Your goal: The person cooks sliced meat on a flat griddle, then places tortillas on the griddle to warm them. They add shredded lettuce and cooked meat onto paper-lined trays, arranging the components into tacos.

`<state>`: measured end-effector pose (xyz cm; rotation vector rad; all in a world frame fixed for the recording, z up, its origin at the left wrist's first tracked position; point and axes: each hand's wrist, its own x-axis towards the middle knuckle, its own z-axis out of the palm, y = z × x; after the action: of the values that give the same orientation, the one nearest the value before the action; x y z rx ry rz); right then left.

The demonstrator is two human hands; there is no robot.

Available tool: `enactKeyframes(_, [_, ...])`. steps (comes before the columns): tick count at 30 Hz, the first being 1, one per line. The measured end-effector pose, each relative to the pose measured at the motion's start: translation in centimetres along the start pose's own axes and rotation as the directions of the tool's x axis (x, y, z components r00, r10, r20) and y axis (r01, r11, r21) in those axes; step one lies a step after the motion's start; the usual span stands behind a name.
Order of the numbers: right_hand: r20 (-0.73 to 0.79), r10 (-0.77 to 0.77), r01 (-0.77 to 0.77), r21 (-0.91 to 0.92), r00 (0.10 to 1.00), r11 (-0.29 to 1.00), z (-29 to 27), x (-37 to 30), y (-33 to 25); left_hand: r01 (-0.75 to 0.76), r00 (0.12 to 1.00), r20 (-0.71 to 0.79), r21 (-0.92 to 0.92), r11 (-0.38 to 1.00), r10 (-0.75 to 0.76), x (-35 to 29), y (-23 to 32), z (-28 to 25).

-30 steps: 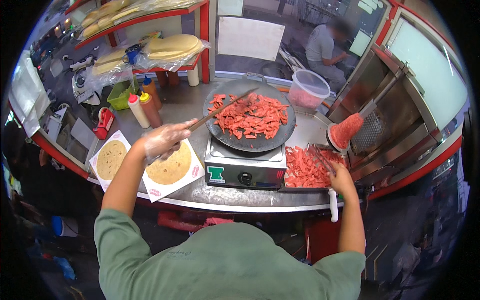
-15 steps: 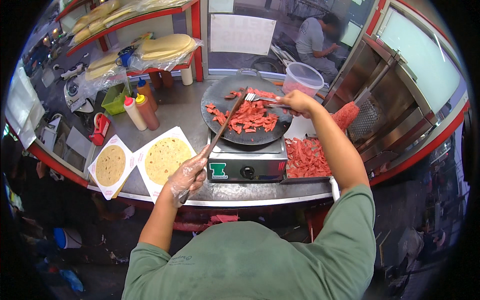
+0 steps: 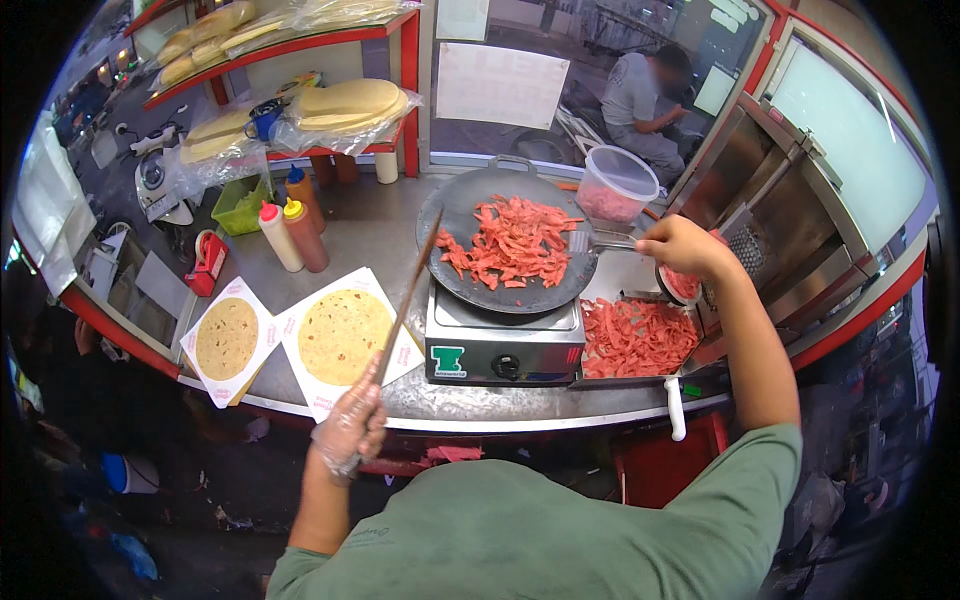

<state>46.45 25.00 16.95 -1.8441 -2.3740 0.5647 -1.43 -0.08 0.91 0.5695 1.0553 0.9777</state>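
My left hand [image 3: 350, 425], in a clear plastic glove, is closed round the lower end of a long narrow knife [image 3: 408, 300]. Its brownish blade slants up to the left rim of a round black griddle pan [image 3: 455, 190]. A heap of reddish meat strips [image 3: 515, 240] lies in the pan. My bare right hand [image 3: 683, 245] grips a metal fork [image 3: 605, 240], its tines at the right side of the heap. The pan sits on a steel gas stove [image 3: 505, 345] with one black knob. Left of the stove, two flatbreads [image 3: 347, 337] lie on white paper sheets.
A tray of more meat strips [image 3: 640, 340] stands right of the stove, a white-handled knife [image 3: 676, 410] by its front edge. Behind are a clear tub [image 3: 618, 180], a vertical grill [image 3: 790, 200] and sauce bottles [image 3: 305, 235]. Bagged flatbreads [image 3: 350, 105] fill the shelves. A person [image 3: 645, 105] sits outside.
The fork has moved right, from over the meat to the heap's right side. The meat is gathered into a tighter pile. My left hand and the knife have dropped back, the blade now more upright.
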Motion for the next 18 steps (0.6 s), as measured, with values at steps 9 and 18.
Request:
enactKeyframes(9, [-0.191,-0.137,0.123,-0.083,0.972,0.989,6.1,5.8,-6.6,0.041,0.974,0.225,-0.191,0.981,0.003,3.8,1.0,4.3])
enactKeyframes(18, [-0.129,-0.223,0.143,-0.452,0.966,0.880,1.0,1.1,-3.6,-0.096,0.995,0.018,-0.157,0.983,0.100,3.1,3.0,1.2])
